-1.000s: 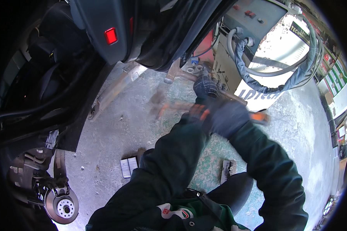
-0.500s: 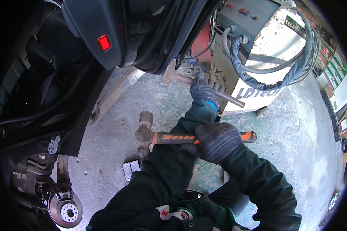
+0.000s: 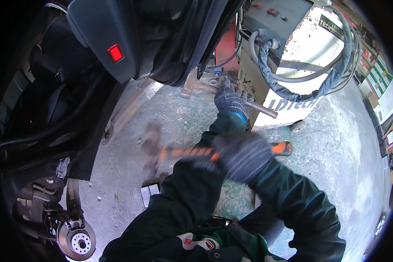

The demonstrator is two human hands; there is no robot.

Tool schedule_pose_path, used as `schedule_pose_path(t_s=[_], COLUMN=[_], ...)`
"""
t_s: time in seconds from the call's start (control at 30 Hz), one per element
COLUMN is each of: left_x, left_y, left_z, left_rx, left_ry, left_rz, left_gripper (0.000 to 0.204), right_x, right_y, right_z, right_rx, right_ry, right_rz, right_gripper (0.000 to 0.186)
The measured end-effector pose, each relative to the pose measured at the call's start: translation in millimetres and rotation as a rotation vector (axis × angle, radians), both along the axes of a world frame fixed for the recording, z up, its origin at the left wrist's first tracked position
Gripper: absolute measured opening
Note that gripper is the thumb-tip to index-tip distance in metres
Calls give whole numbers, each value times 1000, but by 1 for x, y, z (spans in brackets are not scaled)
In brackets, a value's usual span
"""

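Observation:
My left hand point(image 3: 232, 102), in a dark grey knit glove, is closed round the metal handle of a rusty hammer-shaped tool point(image 3: 191, 84). That tool's head is near the lower edge of the black car door point(image 3: 170, 48); I cannot tell whether they touch. In my gloved right hand point(image 3: 244, 157), above my left forearm, is a hammer point(image 3: 192, 153) with an orange and black handle. Its steel head points left over the floor and is smeared by motion, as is my right hand.
A white welding-type machine point(image 3: 275, 83) with coiled grey cables stands at the right. A metal bar point(image 3: 129, 109) lies under the door. A brake disc point(image 3: 76, 240) shows at lower left. On the floor point(image 3: 336, 174), a pleated filter point(image 3: 149, 194) lies beside my left arm.
The hammer in my right hand has swung, its head shifting left and blurring; my right hand has moved slightly up and left. My left hand and its tool stay nearly in place.

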State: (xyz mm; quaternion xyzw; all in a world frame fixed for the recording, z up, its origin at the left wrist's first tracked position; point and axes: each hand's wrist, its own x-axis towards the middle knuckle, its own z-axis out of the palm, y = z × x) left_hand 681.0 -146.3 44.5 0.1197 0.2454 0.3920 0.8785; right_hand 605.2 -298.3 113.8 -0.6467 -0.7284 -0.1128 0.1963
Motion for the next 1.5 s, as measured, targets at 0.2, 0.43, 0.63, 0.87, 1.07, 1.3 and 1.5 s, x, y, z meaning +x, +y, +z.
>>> schedule_pose_path(t_s=[0.2,0.43,0.63,0.87,1.07,1.3,1.5], left_x=[0,3,-1,1,3,14,3], left_y=[1,9,5,0,-2,5,5], left_z=[-5,-13,-7,11,12,-3,-12], left_rx=[55,3,7,-2,8,94,27], left_ry=[-35,-23,-52,12,17,71,37], left_rz=[5,-68,-109,-66,129,110,-58], left_gripper=[48,62,63,56,44,45,54], right_x=[17,9,15,38,42,-1,40], right_y=[2,-14,-14,-12,-4,0,-14], right_z=[11,-19,-28,-22,-10,20,-29], right_rx=[-233,-177,-141,-82,-73,-15,-194], right_ry=[-29,71,49,-112,184,70,203], right_rz=[-160,-147,-172,-124,-294,142,-288], right_gripper=[31,54,54,54,53,39,47])
